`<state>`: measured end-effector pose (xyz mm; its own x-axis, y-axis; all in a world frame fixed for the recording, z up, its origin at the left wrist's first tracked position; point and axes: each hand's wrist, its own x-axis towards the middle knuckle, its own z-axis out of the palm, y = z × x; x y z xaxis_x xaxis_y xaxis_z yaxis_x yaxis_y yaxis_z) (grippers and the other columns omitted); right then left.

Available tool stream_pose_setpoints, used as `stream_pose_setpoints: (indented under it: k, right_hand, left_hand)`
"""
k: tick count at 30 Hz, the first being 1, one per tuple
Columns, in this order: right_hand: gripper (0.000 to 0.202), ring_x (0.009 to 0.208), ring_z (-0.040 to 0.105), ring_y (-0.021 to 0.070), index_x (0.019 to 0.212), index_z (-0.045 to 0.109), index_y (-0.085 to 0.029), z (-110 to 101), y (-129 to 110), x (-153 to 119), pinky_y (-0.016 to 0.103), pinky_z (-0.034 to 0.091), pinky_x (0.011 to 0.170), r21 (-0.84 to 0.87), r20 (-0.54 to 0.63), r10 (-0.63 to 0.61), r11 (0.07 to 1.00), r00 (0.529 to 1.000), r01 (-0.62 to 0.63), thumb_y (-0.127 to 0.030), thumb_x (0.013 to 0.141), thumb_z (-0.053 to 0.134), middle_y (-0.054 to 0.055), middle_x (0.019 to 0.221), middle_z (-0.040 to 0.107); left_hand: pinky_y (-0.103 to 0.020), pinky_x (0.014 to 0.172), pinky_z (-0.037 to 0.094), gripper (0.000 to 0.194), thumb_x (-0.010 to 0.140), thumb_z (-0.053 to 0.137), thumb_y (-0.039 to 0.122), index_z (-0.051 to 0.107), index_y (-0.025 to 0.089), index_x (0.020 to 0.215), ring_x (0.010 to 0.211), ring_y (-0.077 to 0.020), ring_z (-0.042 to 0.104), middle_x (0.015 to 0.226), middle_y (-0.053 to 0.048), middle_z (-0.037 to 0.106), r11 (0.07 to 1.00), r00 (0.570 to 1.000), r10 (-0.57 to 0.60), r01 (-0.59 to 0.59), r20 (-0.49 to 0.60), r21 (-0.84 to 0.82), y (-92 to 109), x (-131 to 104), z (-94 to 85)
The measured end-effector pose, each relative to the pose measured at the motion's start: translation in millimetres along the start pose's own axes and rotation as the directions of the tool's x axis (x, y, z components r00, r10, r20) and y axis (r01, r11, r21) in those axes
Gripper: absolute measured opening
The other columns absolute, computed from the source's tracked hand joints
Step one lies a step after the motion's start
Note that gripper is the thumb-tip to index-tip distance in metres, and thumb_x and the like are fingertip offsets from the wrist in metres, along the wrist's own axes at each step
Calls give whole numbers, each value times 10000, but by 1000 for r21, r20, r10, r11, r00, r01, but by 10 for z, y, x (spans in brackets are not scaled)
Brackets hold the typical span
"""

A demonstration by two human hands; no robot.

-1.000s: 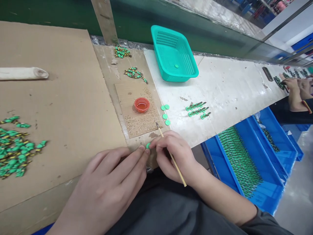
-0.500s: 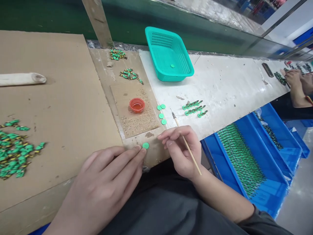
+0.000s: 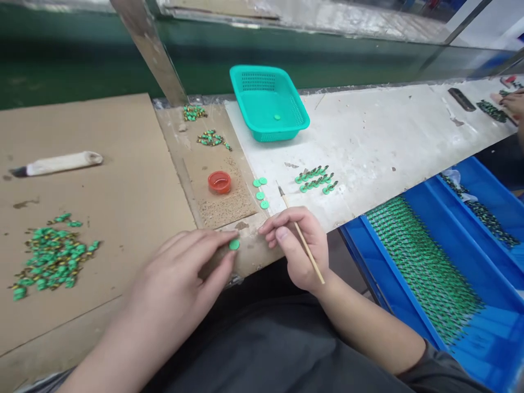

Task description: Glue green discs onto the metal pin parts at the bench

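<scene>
My left hand pinches a small round green disc between thumb and fingertips at the table's front edge. In my right hand is a thin paintbrush with a pale wooden handle, its dark tip pointing away from me. Just beyond that hand lie several loose green discs, some with small holes showing. To their left a red cup stands on a speckled cardboard piece. Farther right, green discs with dark, bumpy stems are set out in short rows.
A turquoise basket holding one disc stands at the back. Piles of green-and-yellow small pieces lie on the cardboard at left, near a white tube-like object. Blue bins sit below right. Another person's hand is far right.
My left thumb and fingers have spread from lying together beside the disc to gripping it from two sides. My right hand keeps the brush. The camera view has shifted slightly.
</scene>
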<state>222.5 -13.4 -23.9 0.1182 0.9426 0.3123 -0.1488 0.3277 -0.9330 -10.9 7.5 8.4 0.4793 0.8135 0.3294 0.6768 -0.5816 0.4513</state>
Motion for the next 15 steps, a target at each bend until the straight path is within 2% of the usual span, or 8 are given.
stream_pose_setpoints:
  k: [2, 4, 6, 8, 10, 11, 13, 15]
  right_hand:
    - [58, 862, 787, 152, 1184, 744, -261, 5, 3, 0, 280, 651, 759, -25, 16, 6, 1000, 1000, -6, -296, 1146, 719, 48, 1082, 847]
    - [52, 828, 773, 146, 1166, 747, -259, 17, 4, 15, 272, 637, 742, -34, 34, 11, 999, 999, -10, -289, 1135, 716, 45, 1058, 845]
    - [50, 816, 770, 146, 1143, 748, -256, 29, 2, 41, 270, 639, 742, -27, 50, -1, 1000, 999, 2, -282, 1124, 710, 47, 1051, 851]
    - [54, 800, 760, 147, 1120, 747, -251, 36, -1, 66, 267, 633, 731, -12, 51, -10, 1000, 999, 11, -286, 1116, 706, 52, 1042, 857]
    - [69, 774, 744, 145, 1105, 750, -248, 38, 0, 83, 261, 619, 711, 12, 36, 6, 1000, 999, -7, -300, 1110, 704, 54, 1018, 857]
    - [75, 767, 740, 146, 1101, 750, -247, 38, 1, 88, 259, 614, 705, 25, 28, 20, 999, 999, -21, -307, 1106, 706, 54, 1004, 856]
    - [78, 767, 748, 151, 1093, 744, -244, 42, 6, 94, 260, 613, 707, 32, 24, 45, 998, 999, -46, -311, 1097, 704, 58, 993, 859]
    - [75, 744, 743, 151, 1079, 733, -244, 49, 10, 101, 258, 602, 691, -15, 42, 51, 999, 998, -50, -309, 1086, 698, 55, 976, 857]
  left_hand:
    - [-387, 873, 596, 276, 1195, 538, 441, 780, 313, 1223, 964, -224, 795, 1093, -1, 834, 998, 999, 41, -41, 1, 46, 7, 14, 31]
    - [-382, 835, 597, 298, 1191, 523, 450, 778, 308, 1129, 911, -226, 780, 1029, -10, 813, 998, 999, 29, -29, 15, 53, 2, 12, 57]
    - [-360, 763, 599, 317, 1176, 527, 475, 758, 306, 1039, 841, -219, 765, 970, -16, 794, 1000, 996, -2, 2, 86, 5, -18, 44, 29]
    - [-331, 669, 585, 364, 1159, 521, 514, 733, 307, 948, 740, -203, 743, 884, -7, 780, 997, 981, -11, 26, 194, -72, -41, 190, -92]
    - [-317, 610, 565, 395, 1129, 526, 571, 742, 313, 921, 661, -192, 719, 824, 10, 783, 992, 963, -24, 56, 269, -114, -52, 524, -296]
    - [-319, 603, 553, 394, 1106, 536, 599, 765, 318, 953, 646, -190, 708, 827, 16, 794, 992, 962, -56, 83, 268, -90, -49, 767, -408]
    - [-311, 639, 541, 354, 1048, 591, 587, 805, 306, 1038, 704, -188, 714, 875, 22, 818, 992, 962, -128, 119, 243, 49, -31, 1365, -593]
    - [-297, 701, 532, 299, 1049, 615, 491, 812, 267, 1060, 791, -173, 704, 923, 18, 823, 975, 957, -166, 123, 237, 187, -5, 2006, -671]
